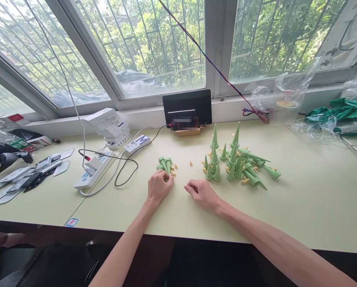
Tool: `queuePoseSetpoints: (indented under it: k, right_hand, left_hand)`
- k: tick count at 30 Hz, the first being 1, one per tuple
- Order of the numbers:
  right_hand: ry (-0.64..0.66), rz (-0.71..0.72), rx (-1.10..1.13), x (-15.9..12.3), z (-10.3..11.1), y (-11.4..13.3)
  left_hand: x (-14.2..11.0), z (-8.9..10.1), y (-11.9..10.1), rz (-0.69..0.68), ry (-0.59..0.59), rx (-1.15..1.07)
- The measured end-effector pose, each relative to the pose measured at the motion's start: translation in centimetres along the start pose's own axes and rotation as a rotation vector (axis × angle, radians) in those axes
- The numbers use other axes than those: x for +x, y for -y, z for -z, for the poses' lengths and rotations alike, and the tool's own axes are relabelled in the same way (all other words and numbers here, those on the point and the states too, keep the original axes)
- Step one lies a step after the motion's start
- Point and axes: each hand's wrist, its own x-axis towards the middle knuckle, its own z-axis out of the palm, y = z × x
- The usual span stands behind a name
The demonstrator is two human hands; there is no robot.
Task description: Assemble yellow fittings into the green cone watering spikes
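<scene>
Cones (pixel 168 162) could roll if the left hand (pixel 158 187) bumps them; its fingers and those of the right hand (pixel 206 195) curl narrow, grip unclear.

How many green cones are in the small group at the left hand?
3 visible: a back-left cone, a back-right cone beside it, and a front-left cone. The left hand covers part of the group, so more may be hidden.

Matt green plastic cones (pixel 214 157), glossy black screen (pixel 188 107) (faintly reflective), smooth pale tabletop (pixel 112 215), crinkled clear plastic bag (pixel 294 89)
</scene>
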Motion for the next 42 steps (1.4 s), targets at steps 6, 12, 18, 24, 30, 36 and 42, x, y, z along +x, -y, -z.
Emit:
queuePoseSetpoints:
  k: [6, 12, 18, 24, 30, 36, 42]
  right_hand:
    - [-0.003, -0.001, 0.005, 0.0, 0.0, 0.1]
    - [0.000, -0.006, 0.009, 0.1, 0.1, 0.2]
    - [-0.023, -0.018, 0.018, 0.1, 0.0, 0.2]
    - [-0.124, -0.131, 0.221, 0.2, 0.5, 0.8]
    - [-0.246, -0.176, 0.407, 0.4, 0.2, 0.4]
    - [-0.239, -0.156, 0.481, 0.4, 0.3, 0.5]
    - [-0.219, -0.195, 0.495, 0.2, 0.6, 1.0]
  left_hand:
    - [0.0, 0.1, 0.0, -0.064, -0.058, -0.032]
    - [-0.2, 0.2, 0.1, -0.074, -0.104, -0.097]
    - [-0.6, 0.8, -0.6, -0.136, -0.182, -0.250]
    - [-2.9, 1.0, -2.8, -0.268, -0.170, -0.323]
    - [-4.8, 0.5, -4.3, -0.534, -0.030, -0.301]
    - [-4.6, 0.3, -4.6, -0.562, 0.064, -0.308]
    - [-4.4, 0.3, -4.3, -0.547, 0.112, -0.395]
